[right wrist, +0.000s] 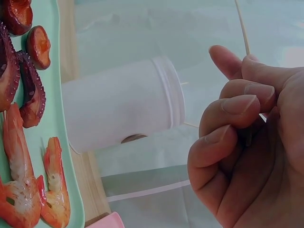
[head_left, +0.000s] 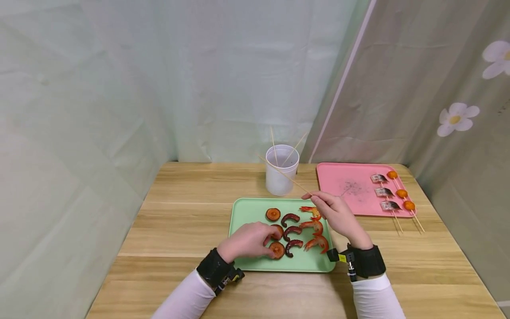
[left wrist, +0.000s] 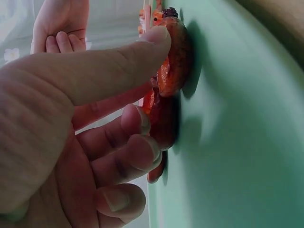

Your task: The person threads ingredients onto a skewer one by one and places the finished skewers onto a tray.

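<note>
My left hand is over the left part of a green tray, its thumb and index finger at the edges of the nearest brown mushroom cap. In the left wrist view that mushroom sits close against the tray, with the thumb tip on it. Another mushroom cap lies at the back of the column; the middle one is partly behind my fingers. My right hand, above the tray's back right corner, pinches a thin wooden skewer that slants up to the left. Its point end is bare.
Curled octopus tentacles and cooked shrimp lie in columns on the green tray. Behind stands a white cup with two skewers. A pink tray at the right holds skewered fish pieces and orange balls.
</note>
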Demonstrator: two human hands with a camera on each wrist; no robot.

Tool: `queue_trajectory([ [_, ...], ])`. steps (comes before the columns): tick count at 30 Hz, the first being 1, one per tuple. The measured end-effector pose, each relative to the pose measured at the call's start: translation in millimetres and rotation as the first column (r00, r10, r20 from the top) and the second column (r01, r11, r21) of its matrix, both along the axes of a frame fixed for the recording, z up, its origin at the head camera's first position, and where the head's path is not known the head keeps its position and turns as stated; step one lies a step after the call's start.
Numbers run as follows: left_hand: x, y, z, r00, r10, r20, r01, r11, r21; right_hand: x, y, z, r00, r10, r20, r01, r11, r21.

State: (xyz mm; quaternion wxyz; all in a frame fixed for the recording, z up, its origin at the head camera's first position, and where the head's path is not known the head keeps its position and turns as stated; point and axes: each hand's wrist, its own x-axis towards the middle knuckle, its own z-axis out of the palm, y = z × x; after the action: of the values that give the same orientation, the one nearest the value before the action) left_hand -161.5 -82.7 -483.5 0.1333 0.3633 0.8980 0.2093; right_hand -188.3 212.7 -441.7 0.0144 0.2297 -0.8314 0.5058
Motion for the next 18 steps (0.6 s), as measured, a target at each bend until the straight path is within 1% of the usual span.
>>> queue_trajectory([
  [7, 1.4, 1.2, -0.6, 1.0, 0.002, 0.011, -0.001, 1.0, -0.029, 0.4, 0.0, -1.8, 1.0, 0.006, -0.013, -0.006, 1.0, 0.009],
  [13, 3.6, 1.8, -3.6, 1.0, 0.004, 0.031, -0.002, 0.998, -0.059, 1.4, -1.4, -1.9, 1.0, 0.012, -0.016, -0.012, 1.0, -0.009],
  [18, 4.9, 0.9, -4.7, 0.999, 0.001, 0.033, 0.002, 0.997, -0.072, 1.5, -1.3, -2.3, 1.0, 0.015, -0.01, -0.015, 1.0, -0.016],
])
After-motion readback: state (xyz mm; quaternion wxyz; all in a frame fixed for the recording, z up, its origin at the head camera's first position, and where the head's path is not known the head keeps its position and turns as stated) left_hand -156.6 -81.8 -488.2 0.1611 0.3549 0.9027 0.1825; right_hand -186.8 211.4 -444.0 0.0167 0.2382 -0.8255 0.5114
